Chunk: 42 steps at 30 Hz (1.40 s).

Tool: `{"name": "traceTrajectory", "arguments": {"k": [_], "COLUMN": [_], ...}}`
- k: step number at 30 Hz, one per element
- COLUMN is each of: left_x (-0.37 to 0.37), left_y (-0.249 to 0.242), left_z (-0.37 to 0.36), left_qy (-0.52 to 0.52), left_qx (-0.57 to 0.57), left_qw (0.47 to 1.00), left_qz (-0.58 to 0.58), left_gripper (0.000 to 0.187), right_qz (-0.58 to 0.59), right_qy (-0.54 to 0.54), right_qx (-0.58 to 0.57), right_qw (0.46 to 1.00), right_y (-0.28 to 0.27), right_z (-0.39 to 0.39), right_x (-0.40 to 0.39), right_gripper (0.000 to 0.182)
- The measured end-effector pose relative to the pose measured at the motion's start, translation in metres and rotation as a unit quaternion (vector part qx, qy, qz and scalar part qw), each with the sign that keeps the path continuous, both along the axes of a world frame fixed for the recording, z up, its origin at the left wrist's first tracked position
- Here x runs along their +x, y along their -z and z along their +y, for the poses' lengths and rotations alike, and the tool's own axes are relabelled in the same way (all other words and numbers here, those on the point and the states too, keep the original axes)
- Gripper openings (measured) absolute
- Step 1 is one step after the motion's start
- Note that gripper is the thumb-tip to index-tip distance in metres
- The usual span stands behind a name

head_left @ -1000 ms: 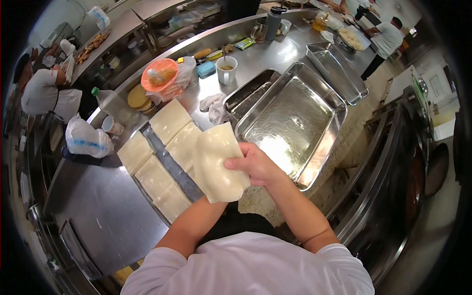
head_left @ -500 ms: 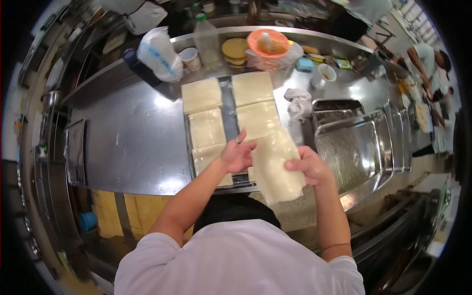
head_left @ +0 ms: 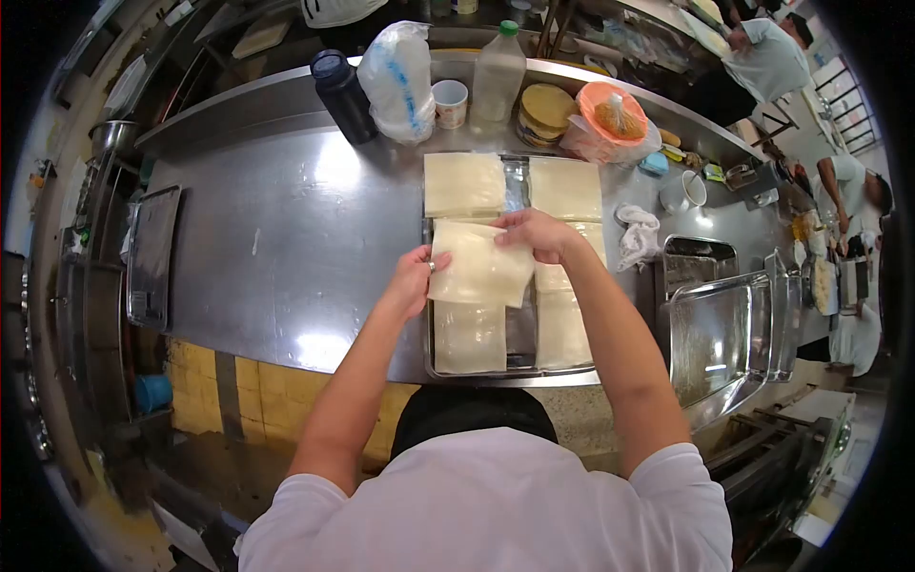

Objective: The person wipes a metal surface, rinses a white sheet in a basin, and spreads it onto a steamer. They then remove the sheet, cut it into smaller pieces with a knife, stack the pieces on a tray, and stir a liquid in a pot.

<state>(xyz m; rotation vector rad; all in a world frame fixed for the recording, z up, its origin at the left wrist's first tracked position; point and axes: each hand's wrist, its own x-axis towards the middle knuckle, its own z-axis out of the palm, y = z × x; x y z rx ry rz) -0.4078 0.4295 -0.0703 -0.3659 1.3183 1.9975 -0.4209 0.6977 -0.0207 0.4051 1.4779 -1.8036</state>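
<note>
A pale dough sheet [head_left: 479, 269] is stretched between my two hands over the middle of a metal tray [head_left: 519, 334]. My left hand [head_left: 416, 279], with a ring, pinches its left edge. My right hand [head_left: 537, 235] grips its upper right corner from above. Several flat, glossy dough sheets lie in two columns on the tray, among them one at the back left [head_left: 464, 183], one at the back right [head_left: 565, 188] and one at the front left [head_left: 468, 337]. My right hand and forearm partly hide the right column.
Behind the tray stand a dark bottle [head_left: 343, 95], a plastic bag [head_left: 396, 86], a cup [head_left: 450, 103], a clear bottle [head_left: 498, 76], a tub [head_left: 546, 112] and an orange bowl [head_left: 611, 114]. Right are a cloth [head_left: 638, 236] and empty trays [head_left: 720, 338]. Co-workers [head_left: 843, 195] stand far right.
The held dough sheet has gone from the right column's front end to the left column's middle. My right hand now grips its upper corner; my left hand has closed on its edge. The view has shifted.
</note>
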Motion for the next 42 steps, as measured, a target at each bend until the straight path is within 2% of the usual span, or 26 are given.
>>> {"name": "traceTrajectory", "arguments": {"k": [2,4,6,8,11,14,17,20,23,24,26,29,31,33,35,37,40,42], "left_x": [-0.014,-0.024,-0.027,-0.027,-0.028,-0.027,-0.026,-0.032,-0.029,-0.029,-0.031,-0.019,0.002,0.030,0.060,0.083,0.093,0.096], "left_y": [0.019,0.045,0.047,0.051,0.053,0.046,0.049,0.053,0.048,0.049,0.050,0.048,0.040,0.024,0.027,0.035,0.036,0.033], "left_z": [-0.001,-0.002,-0.003,-0.004,-0.004,-0.002,-0.006,-0.004,-0.007,-0.008,-0.012,-0.030,-0.046,-0.056,-0.060,-0.060,-0.053,-0.050], "left_qy": [-0.018,-0.005,-0.008,-0.012,-0.018,-0.034,-0.033,-0.012,0.004,0.018,0.019,0.005,0.020,0.111,0.185,0.196,0.188,0.154], "left_qx": [-0.047,-0.117,-0.103,-0.092,-0.083,-0.091,-0.110,-0.118,-0.139,-0.161,-0.240,-0.382,-0.440,-0.483,-0.488,-0.477,-0.482,-0.490], "left_qw": [0.999,0.992,0.994,0.995,0.995,0.994,0.993,0.992,0.989,0.984,0.961,0.891,0.843,0.815,0.807,0.814,0.813,0.811], "left_qz": [0.018,0.044,0.043,0.040,0.046,0.051,0.034,0.034,0.055,0.077,0.139,0.244,0.308,0.302,0.277,0.267,0.266,0.280], "left_gripper": [0.022,0.022,0.022,0.023,0.023,0.022,0.023,0.025,0.027,0.028,0.032,0.035,0.036,0.039,0.040,0.041,0.042,0.040], "right_qz": [0.020,0.054,0.099,0.119,0.126,0.230,0.165,0.154,0.178,0.193,0.224,0.289,0.282,0.232,0.216,0.108,0.051,0.080], "right_qy": [0.085,0.186,0.202,0.220,0.248,0.272,0.217,0.236,0.254,0.240,0.211,0.243,0.264,0.255,0.165,0.157,0.196,0.215], "right_qx": [0.048,0.061,0.142,0.197,0.185,0.177,0.267,0.259,0.285,0.333,0.428,0.456,0.483,0.538,0.651,0.658,0.565,0.570], "right_qw": [0.995,0.979,0.964,0.948,0.942,0.918,0.924,0.924,0.907,0.891,0.850,0.806,0.786,0.769,0.709,0.729,0.800,0.789], "right_y": [0.021,0.071,0.094,0.076,0.074,0.083,0.090,0.088,0.095,0.090,0.078,0.068,0.035,0.043,0.060,0.066,0.078,0.079], "right_z": [-0.006,-0.010,-0.016,-0.033,-0.044,-0.045,-0.038,-0.042,-0.044,-0.043,-0.038,0.005,0.027,0.058,0.076,0.074,0.077,0.072], "right_x": [-0.004,-0.001,0.005,0.018,0.022,0.021,0.020,0.022,0.024,0.025,0.032,0.064,0.105,0.153,0.204,0.236,0.262,0.271], "right_gripper": [0.042,0.046,0.049,0.055,0.055,0.057,0.061,0.063,0.061,0.058,0.051,0.046,0.043,0.043,0.042,0.039,0.030,0.029]}}
